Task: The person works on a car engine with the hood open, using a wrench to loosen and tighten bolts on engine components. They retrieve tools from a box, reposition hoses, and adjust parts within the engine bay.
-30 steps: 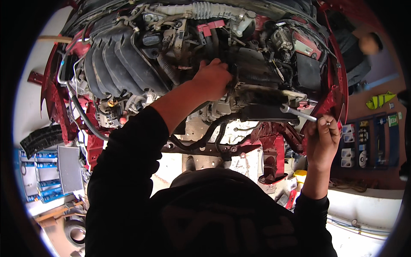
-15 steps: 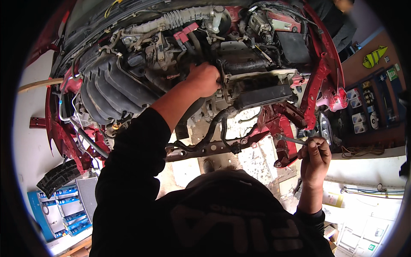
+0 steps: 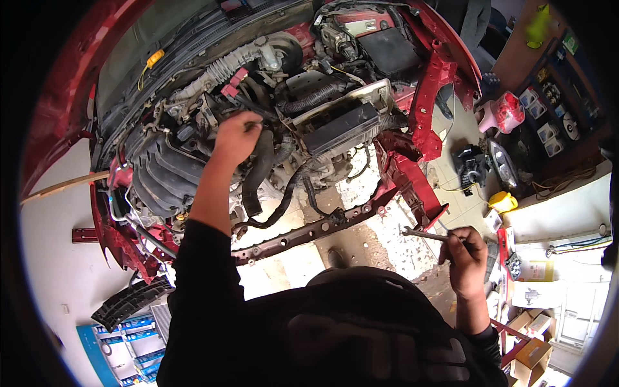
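Note:
My left hand (image 3: 237,137) is over the middle of the engine bay, its fingers curled beside a black rubber hose (image 3: 259,164). Whatever those fingers hold, if anything, I cannot make out. A pink-red part (image 3: 234,82) sits just beyond this hand, and the ribbed black engine cover (image 3: 164,171) lies to its left. In my right hand (image 3: 467,258), off to the right in front of the car, is a metal wrench (image 3: 425,235). Its open jaw points left, near the red frame end (image 3: 425,209).
The car's bare lower crossbar (image 3: 303,240) spans the front. A black air box (image 3: 345,129) sits right of the hose. On the floor at right lie a headlight (image 3: 501,162) and a yellow object (image 3: 503,202). Cardboard boxes (image 3: 532,355) stand at lower right.
The view has shifted, so the car sits further left. My left hand has drawn slightly back and left from deeper among the hoses. My right hand still holds the wrench, now lower.

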Available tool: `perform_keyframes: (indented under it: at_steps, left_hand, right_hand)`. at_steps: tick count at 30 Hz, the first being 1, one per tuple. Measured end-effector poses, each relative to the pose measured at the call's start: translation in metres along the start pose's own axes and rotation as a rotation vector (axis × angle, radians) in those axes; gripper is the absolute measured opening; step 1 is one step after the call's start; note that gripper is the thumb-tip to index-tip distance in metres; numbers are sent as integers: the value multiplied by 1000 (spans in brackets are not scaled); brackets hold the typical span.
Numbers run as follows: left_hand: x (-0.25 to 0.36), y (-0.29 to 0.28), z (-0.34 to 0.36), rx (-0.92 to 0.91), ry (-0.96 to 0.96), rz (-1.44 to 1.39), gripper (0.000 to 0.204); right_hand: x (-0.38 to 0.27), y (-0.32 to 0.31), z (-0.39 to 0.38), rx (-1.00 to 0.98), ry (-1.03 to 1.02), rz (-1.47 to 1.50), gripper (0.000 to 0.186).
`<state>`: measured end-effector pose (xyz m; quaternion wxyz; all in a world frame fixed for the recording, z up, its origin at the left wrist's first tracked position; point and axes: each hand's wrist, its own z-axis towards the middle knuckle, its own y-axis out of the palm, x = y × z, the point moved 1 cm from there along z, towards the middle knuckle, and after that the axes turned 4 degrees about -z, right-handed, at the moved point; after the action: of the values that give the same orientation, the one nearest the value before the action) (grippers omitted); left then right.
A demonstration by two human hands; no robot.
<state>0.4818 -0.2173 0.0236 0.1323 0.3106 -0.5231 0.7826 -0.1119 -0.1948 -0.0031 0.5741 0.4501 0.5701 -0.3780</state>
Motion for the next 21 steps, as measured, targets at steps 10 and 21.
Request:
perform_keyframes:
  at_steps: [10,21]
  left_hand:
    - [149,19,-127,201,212,-108,29]
    - [236,254,-232,-1183,261,-538,38]
  right_hand:
    - [28,-105,-113,357,225,299,18]
    - [131,-84,-296,671,397,721,7]
